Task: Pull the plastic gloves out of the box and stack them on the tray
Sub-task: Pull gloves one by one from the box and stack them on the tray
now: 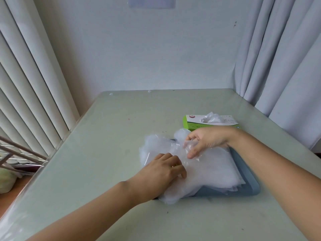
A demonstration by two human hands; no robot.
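The left hand [161,171] and right hand [206,141], like both forearms [97,204], are bare.

I take this for a room in a home. The table [107,153] I look down on is pale green under a glass sheet, pushed against a plain white wall [147,49] at 12 o'clock. Vertical blinds [34,75] hang at 9 to 10 o'clock; soft grey-white curtains [278,58] fall in folds at 2 o'clock. At 1 o'clock on the table sits a small green cardboard box [192,125] with plastic gloves [211,118] poking from its slot. At 8 o'clock, past the table's edge, thin metal rods [19,153], perhaps a drying rack, stand over a reddish-brown floor [19,186].
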